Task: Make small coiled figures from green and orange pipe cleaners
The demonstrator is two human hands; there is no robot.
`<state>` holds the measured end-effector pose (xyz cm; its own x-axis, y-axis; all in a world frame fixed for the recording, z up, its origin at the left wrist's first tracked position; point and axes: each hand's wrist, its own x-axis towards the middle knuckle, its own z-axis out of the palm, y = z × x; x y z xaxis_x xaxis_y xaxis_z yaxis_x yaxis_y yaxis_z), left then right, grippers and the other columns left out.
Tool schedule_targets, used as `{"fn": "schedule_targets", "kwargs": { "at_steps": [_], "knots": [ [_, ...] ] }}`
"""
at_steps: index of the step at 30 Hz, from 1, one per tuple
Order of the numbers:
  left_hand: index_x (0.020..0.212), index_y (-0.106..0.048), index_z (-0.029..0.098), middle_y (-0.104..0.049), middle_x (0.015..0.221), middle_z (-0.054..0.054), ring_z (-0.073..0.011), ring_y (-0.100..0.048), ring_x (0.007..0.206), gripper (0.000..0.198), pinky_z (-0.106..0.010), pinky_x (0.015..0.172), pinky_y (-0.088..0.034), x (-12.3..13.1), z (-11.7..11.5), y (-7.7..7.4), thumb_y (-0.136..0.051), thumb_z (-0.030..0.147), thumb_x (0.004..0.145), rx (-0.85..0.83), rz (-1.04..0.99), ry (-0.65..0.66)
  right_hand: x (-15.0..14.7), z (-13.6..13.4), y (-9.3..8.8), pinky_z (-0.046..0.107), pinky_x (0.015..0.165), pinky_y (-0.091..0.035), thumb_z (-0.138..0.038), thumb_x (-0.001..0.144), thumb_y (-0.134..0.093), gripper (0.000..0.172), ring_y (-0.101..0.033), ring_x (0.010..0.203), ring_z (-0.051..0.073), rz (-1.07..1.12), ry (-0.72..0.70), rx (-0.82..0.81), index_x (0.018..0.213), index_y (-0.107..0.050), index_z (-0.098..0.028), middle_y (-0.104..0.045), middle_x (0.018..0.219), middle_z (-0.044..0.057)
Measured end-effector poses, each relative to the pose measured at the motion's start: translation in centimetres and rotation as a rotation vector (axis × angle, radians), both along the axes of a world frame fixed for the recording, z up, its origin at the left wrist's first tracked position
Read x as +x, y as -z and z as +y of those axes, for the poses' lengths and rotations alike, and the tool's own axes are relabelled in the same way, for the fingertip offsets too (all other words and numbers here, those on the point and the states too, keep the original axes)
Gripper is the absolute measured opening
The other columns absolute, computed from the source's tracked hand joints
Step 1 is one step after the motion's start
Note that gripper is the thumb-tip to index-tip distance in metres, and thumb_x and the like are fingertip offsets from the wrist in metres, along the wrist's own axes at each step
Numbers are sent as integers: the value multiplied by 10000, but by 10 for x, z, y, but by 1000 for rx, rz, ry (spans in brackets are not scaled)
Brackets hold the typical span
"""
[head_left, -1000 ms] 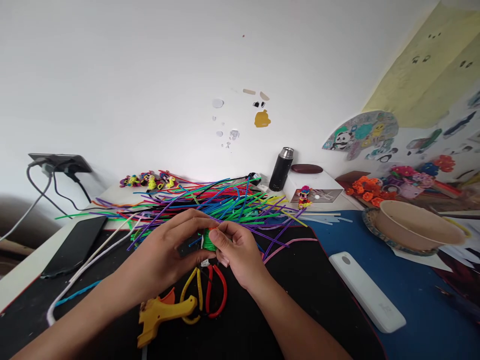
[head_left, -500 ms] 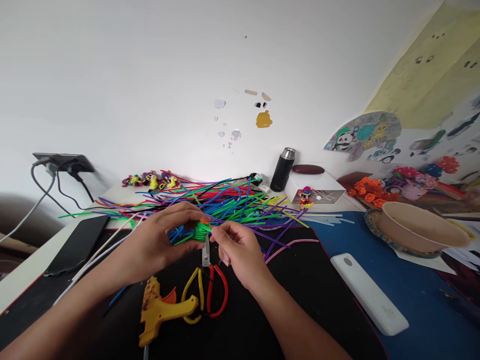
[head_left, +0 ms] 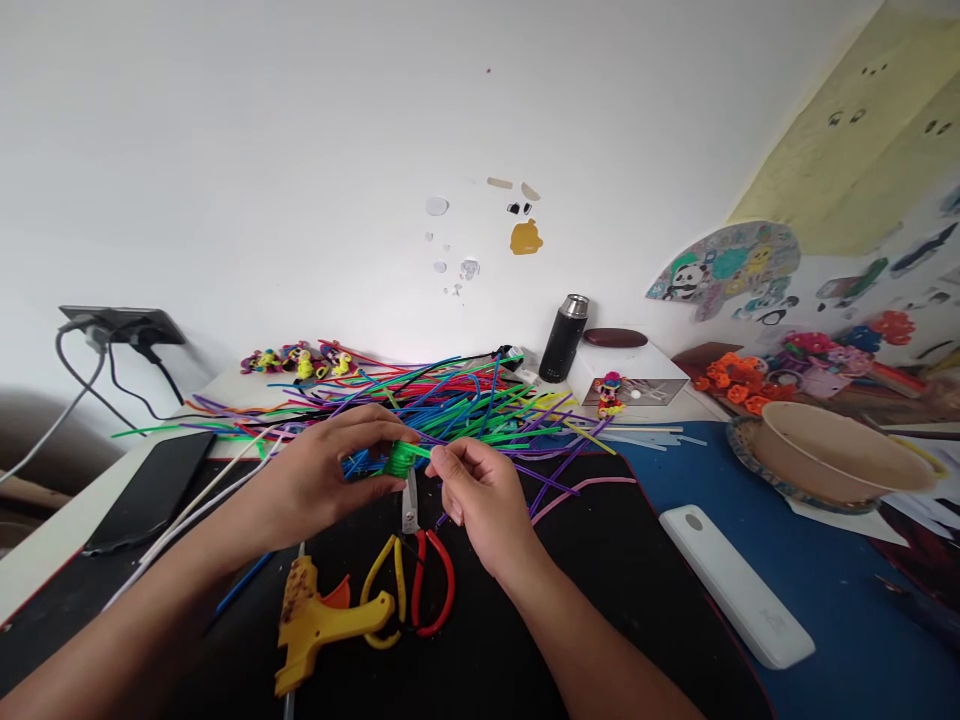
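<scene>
My left hand grips a small coil of green pipe cleaner between thumb and fingers. From the coil a short green end runs to the right, where my right hand pinches it between thumb and forefinger. Just below the coil lie pliers or scissors with red and yellow handles, the metal blade pointing up toward the coil. A yellow glue gun rests on the black mat under my left forearm. Behind both hands spreads a heap of many-coloured pipe cleaners.
Several small pipe-cleaner figures sit at the back left, and another figure leans by a white box. A black thermos stands beside it. To the right are a white power bank and a beige bowl; a black phone lies left.
My right hand has drawn slightly right from the coil, and a green strand now stretches between the hands. The orange bit seen on the coil's top is no longer visible.
</scene>
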<state>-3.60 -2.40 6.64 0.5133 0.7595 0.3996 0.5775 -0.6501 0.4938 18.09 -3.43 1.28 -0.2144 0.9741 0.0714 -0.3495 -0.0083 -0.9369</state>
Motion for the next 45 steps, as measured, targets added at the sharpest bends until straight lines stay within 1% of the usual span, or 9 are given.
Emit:
{"fn": "schedule_targets", "kwargs": {
  "at_steps": [7, 14, 18, 22, 25, 32, 36, 41, 45],
  "knots": [
    [1176, -822, 249, -820, 1122, -102, -279, -771, 1014, 332, -343, 887, -638, 1, 3, 1, -775, 503, 967, -18, -10, -53, 0, 0, 0, 255, 446, -243, -665, 868, -816, 487, -330, 416, 90, -20, 1, 2, 759, -688, -207, -431, 465, -91],
    [1191, -831, 241, -833, 1104, -96, -285, -776, 1017, 364, -348, 893, -632, -1, 5, 4, -794, 513, 952, -21, -4, -56, 1, 2, 2, 259, 451, -236, -670, 878, -811, 497, -332, 421, 91, -26, 17, 15, 749, -684, -207, -419, 463, -92],
    [1181, -841, 263, -837, 1124, -89, -290, -771, 1034, 367, -349, 892, -637, 0, 6, 2, -791, 538, 943, -46, -5, -62, 2, 3, 1, 261, 442, -219, -673, 865, -815, 500, -313, 412, 89, -7, 1, 7, 742, -681, -208, -400, 456, -98],
    [1181, -843, 270, -832, 1094, -86, -276, -768, 982, 390, -340, 866, -636, 2, 4, -1, -793, 572, 939, -65, -20, -64, 3, 2, 0, 257, 445, -232, -656, 870, -814, 486, -313, 413, 89, -1, -2, -8, 740, -679, -208, -396, 450, -100],
    [1173, -842, 271, -825, 1081, -79, -257, -763, 932, 373, -330, 837, -632, 2, 3, -1, -810, 555, 933, -82, -49, -57, 3, 1, -1, 258, 444, -240, -664, 872, -811, 491, -321, 413, 91, -3, -1, -6, 738, -680, -210, -401, 448, -97],
    [1190, -840, 288, -821, 1134, -82, -280, -763, 1047, 367, -346, 894, -634, -2, 4, 5, -886, 487, 885, -190, -219, -23, 2, 1, -3, 259, 438, -238, -657, 858, -832, 486, -315, 407, 87, 50, -10, -16, 740, -680, -210, -406, 447, -99],
    [1187, -853, 311, -815, 1109, -69, -262, -756, 1041, 358, -342, 909, -623, 0, 2, 8, -929, 428, 858, -212, -317, 14, 1, 0, -1, 258, 441, -232, -629, 867, -849, 470, -318, 401, 80, 84, -21, -28, 751, -691, -201, -419, 446, -101],
    [1191, -868, 321, -818, 1124, -74, -258, -767, 1049, 373, -361, 956, -628, 9, -3, 13, -958, 402, 838, -327, -477, 90, 0, -1, 0, 248, 446, -239, -623, 853, -883, 497, -336, 401, 73, 160, -72, -43, 727, -637, -210, -420, 449, -106],
    [1183, -885, 307, -831, 1116, -96, -275, -782, 1030, 397, -386, 953, -640, 15, -5, 19, -973, 431, 816, -406, -594, 93, -1, -1, 1, 238, 433, -228, -637, 867, -874, 502, -337, 399, 68, 236, -159, -73, 767, -635, -207, -432, 466, -110]
  ]
}}
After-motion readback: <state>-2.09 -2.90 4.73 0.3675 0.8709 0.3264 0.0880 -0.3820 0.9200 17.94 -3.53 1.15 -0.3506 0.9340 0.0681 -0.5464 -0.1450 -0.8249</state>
